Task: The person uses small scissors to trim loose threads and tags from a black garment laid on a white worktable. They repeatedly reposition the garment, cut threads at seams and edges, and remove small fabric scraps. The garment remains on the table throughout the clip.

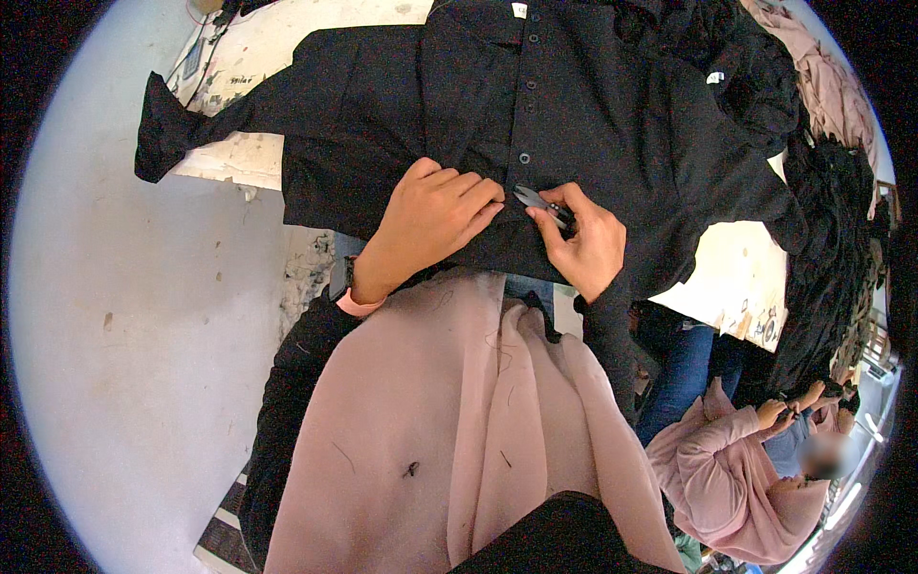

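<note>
A black buttoned shirt (612, 124) lies spread in front of me, with its row of dark buttons (524, 158) running up the middle. My left hand (427, 215) is closed on the shirt's cloth beside the button edge, its fingertips bent together. In my right hand (588, 244) is a pair of grey thread snips (542, 201), gripped between thumb and fingers. The tips of the snips point left and rest close to the button edge, a short way from my left fingertips. Whether the blades touch a thread is too small to tell.
Under the shirt is a worn pale table (732, 277). More black garments (832, 220) are heaped along the right, with pink cloth (813, 67) beyond them. At the lower right a co-worker in a pink covering (732, 478) handles something dark.
</note>
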Demonstrator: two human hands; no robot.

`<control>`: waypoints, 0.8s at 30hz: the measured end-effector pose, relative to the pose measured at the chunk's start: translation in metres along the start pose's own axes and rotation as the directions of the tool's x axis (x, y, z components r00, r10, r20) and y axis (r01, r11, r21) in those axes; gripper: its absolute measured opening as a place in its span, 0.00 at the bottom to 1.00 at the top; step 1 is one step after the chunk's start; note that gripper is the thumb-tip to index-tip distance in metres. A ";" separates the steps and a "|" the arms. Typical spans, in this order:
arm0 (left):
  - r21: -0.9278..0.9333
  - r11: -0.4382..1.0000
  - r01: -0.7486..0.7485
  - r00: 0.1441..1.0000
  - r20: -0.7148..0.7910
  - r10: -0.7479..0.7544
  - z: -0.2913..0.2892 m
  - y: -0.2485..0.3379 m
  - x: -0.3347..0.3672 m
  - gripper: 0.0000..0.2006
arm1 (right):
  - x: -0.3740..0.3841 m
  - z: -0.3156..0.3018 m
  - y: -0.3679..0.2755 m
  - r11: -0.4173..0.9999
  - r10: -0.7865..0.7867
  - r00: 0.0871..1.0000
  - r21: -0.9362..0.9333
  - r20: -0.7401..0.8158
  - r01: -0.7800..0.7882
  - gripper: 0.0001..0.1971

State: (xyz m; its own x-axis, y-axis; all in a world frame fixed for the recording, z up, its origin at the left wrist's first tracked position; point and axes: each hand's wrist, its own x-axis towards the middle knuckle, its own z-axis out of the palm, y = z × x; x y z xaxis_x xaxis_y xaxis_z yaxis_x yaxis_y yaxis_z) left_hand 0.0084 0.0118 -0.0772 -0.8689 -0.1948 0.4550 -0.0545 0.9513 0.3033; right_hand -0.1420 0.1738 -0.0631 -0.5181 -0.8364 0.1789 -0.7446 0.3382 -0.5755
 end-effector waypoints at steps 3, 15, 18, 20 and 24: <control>-0.014 1.000 0.003 1.000 0.004 -0.003 0.000 0.000 -0.001 0.07 | 0.003 0.000 -0.002 1.000 -0.014 1.000 -0.024 -0.020 0.014 0.10; -0.051 0.998 0.039 0.999 0.025 -0.037 0.000 -0.002 -0.001 0.06 | 0.025 0.005 0.007 0.977 -0.179 0.975 -0.143 -0.129 0.160 0.08; -0.070 0.996 0.048 0.998 0.047 -0.045 -0.001 -0.002 0.000 0.07 | 0.024 0.008 0.011 0.985 -0.160 0.978 -0.088 -0.136 0.149 0.08; -0.156 0.976 0.152 0.985 0.101 -0.137 -0.003 -0.001 -0.001 0.11 | 0.020 0.011 0.011 0.999 -0.044 0.993 0.020 -0.107 0.047 0.09; -0.158 0.971 0.179 0.963 0.230 -0.140 -0.012 0.000 -0.007 0.20 | 0.009 0.014 0.009 0.948 0.086 0.995 0.312 -0.051 -0.066 0.11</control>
State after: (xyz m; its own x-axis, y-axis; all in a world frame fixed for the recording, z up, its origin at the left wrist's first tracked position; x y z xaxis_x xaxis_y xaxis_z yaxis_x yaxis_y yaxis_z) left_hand 0.0205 0.0105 -0.0703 -0.9424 -0.2658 0.2029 -0.1306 0.8511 0.5085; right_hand -0.1481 0.1633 -0.0776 -0.6013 -0.7809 0.1691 -0.5399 0.2411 -0.8065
